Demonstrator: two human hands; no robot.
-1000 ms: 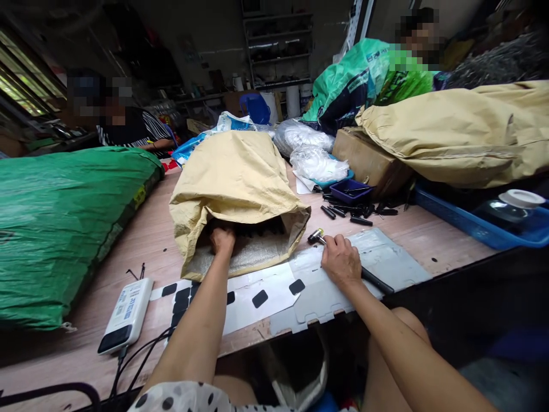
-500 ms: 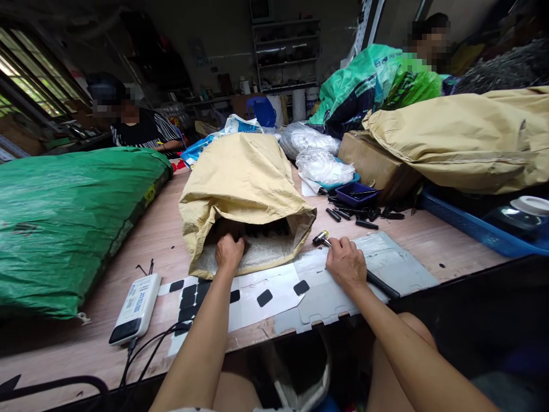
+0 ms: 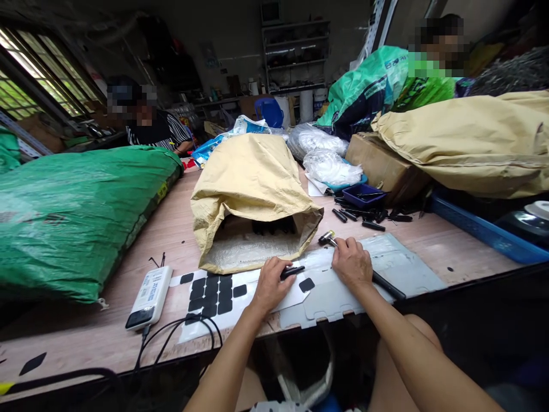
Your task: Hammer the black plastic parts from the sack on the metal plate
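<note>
In the head view my left hand (image 3: pixel 273 284) is closed on a short black cylindrical piece (image 3: pixel 295 270), just in front of the open mouth of a tan sack (image 3: pixel 255 177). Dark pieces lie inside the sack on its silvery lining. My right hand (image 3: pixel 353 263) rests on the grey plastic sheet (image 3: pixel 407 266), gripping a small hammer (image 3: pixel 326 238) whose black handle reaches back under the palm. Beneath and beside my left hand lies a white sheet with black rounded-square stickers (image 3: pixel 210 294).
A white power bank (image 3: pixel 150 297) with black cables stands at left, beside a big green sack (image 3: pixel 81 223). Loose black pieces (image 3: pixel 373 226) lie around a small purple tray (image 3: pixel 364 194). A blue tray (image 3: pixel 484 226) is at right. Two people sit across the table.
My left hand has come out of the tan sack and moved right, with a black piece in its fingers. My right hand stays on the hammer. The view has shifted slightly.
</note>
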